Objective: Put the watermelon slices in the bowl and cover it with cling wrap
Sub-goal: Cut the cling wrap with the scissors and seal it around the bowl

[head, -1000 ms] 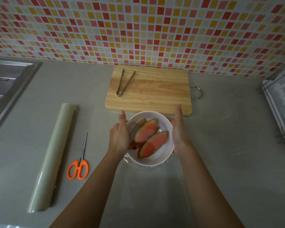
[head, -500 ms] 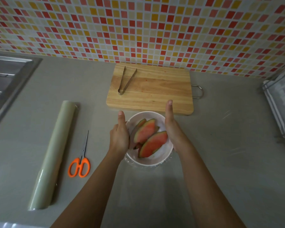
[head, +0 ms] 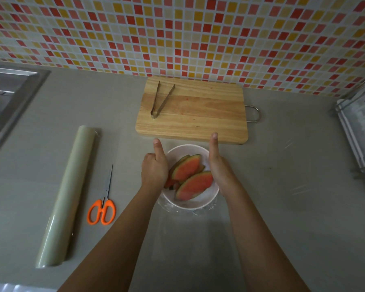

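Grey counter (head: 282, 207) — white bowl (head: 188, 204) of watermelon slices (head: 195, 184) before cutting board (head: 198, 110); left hand (head: 154, 167) and right hand (head: 218, 165) flat-open against bowl's sides — cling wrap (head: 188, 212) bunched below rim.

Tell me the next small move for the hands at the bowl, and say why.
Probably press the film down around the bowl's wall. The watermelon slices already lie in the white bowl, the left hand and right hand flank its rim, and crinkled cling wrap shows loose at the near edge. Whether the film is sealed on the far side cannot be told.
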A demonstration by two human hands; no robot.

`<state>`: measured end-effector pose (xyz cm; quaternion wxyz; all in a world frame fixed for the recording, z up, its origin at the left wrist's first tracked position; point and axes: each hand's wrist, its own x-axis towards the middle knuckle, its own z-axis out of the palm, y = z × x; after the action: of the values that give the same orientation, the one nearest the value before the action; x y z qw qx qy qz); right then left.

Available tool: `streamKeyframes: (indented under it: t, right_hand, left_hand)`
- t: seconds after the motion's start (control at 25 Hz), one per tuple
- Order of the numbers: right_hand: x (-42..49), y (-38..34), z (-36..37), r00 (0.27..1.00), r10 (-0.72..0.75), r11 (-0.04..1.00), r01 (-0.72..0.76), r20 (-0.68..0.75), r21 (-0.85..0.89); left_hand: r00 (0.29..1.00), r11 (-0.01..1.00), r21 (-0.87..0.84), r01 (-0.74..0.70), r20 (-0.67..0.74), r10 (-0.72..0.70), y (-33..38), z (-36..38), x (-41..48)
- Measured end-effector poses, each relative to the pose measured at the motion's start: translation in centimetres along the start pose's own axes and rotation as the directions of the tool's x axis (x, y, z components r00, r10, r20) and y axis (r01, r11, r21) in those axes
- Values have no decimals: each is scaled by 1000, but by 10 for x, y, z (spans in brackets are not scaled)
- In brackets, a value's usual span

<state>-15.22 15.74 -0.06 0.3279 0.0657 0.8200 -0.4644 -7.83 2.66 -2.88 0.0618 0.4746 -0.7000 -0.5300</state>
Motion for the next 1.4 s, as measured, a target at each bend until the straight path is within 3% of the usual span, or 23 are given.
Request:
streamKeyframes:
  t: [0.2, 0.32, 0.52, 0.64, 0.72, 0.8, 0.88, 1.04, 1.12, 1.24, 1.32, 1.4]
  right_hand:
    - [-2, 5, 8, 1000, 20, 998, -20, 0, -56]
    - [2, 7, 10, 998, 1, 998, -5, -63, -67]
    - [0, 13, 5, 975, -39, 989, 7, -220, -145]
    - [-5, 18, -14, 996, 30, 997, -36, -83, -64]
    - [-14, 21, -30, 994, 80, 996, -83, 77, 37]
    - [-16, 24, -37, 983, 128, 981, -145, 133, 126]
    - [-10, 19, -37, 987, 112, 970, -134, 115, 203]
    - [5, -3, -25, 999, -40, 968, 35, 14, 247]
    - [12, 5, -17, 990, -140, 974, 143, -33, 177]
    - [13, 7, -12, 979, -187, 970, 172, 76, 175]
    - [13, -3, -10, 968, -214, 965, 189, 132, 183]
    - [8, -12, -11, 962, -258, 961, 246, 89, 130]
  left_hand:
    - [1000, 995, 99, 0, -27, 2, -4, 4, 4]
    - [999, 997, 75, 13, -33, -10, -7, 4, 5]
    - [997, 1000, 26, 12, 75, -14, -5, -3, 1]
    - [972, 997, -58, 48, 231, -33, 1, -20, 5]
    - [941, 997, -67, -24, 337, 45, 6, -31, 5]
    - [899, 996, -54, -78, 428, 94, 9, -38, 1]
    - [925, 994, -84, -63, 370, 90, 3, -40, -3]
    - [999, 996, -86, 2, 53, 3, -15, -40, -12]
    - [996, 991, -126, -38, 74, 48, -15, -42, -11]
    - [972, 984, -172, -33, 223, 72, -7, -43, -9]
    - [983, 979, -202, 23, 183, 14, -12, -39, -20]
    - [989, 967, -226, 120, 107, -98, -27, -33, -37]
